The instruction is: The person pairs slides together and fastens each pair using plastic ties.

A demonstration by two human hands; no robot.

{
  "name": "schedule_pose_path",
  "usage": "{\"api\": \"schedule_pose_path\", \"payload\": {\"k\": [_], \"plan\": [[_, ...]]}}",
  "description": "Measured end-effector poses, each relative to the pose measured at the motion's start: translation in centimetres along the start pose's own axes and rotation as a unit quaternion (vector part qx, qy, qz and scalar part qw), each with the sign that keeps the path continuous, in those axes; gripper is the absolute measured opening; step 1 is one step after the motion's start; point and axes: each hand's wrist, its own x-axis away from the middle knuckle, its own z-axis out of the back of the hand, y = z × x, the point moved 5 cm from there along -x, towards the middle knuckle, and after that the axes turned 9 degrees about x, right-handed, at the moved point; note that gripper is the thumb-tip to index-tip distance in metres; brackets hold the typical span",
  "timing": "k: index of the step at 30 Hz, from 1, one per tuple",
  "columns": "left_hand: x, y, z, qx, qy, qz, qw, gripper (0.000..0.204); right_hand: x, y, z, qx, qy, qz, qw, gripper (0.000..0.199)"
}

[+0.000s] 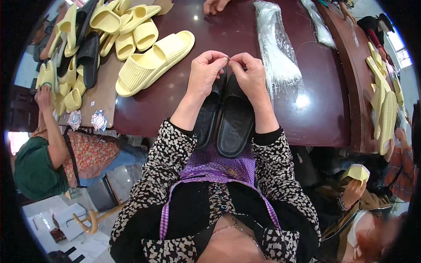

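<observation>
From far off, the biggest thing I can see is the shiny dark red bench (326, 118), and its edges look bent near the rim of my view. A heap of yellow slippers (146, 36) sits to the left, maybe piled up to save room. A clear bag of white strands (278, 48) lies flat to the right, likely near so the hand can get to it. One big yellow pair (153, 63) lies closer in, side by side. The black slippers (236, 122) lie right in front of the person, heels poking over the bench edge above the purple apron (219, 166); I think that brings the strap end just under the fingers. The left hand (205, 72) and right hand (250, 74) are up over that end, each with thumb and finger closed in a pinch, tip near tip. They seem to grip one small dark bit (228, 58), and I guess the tips come so close because it is so tiny. I can't tell what it is, or if it joins the slippers. The hands hide most of the black straps, and the left arm covers part of one slipper. Another person's hand (215, 6) is cut off at the top.
</observation>
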Motion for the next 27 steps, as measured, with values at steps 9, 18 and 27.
{"api": "schedule_pose_path", "payload": {"k": [9,18,27], "plan": [[0.1,-0.1,0.1,-0.006,0.012,0.008,1.000,0.007,0.0,0.1,-0.2,0.020,0.018,0.041,0.999,0.004],[-0.1,-1.0,0.4,-0.015,-0.018,0.044,0.999,0.005,0.3,0.6,0.0,0.077,0.034,0.108,0.991,0.004],[-0.5,-1.1,0.4,-0.018,-0.032,0.048,0.998,0.011,-0.5,0.6,-0.3,0.012,-0.009,0.034,0.999,0.005]]}}
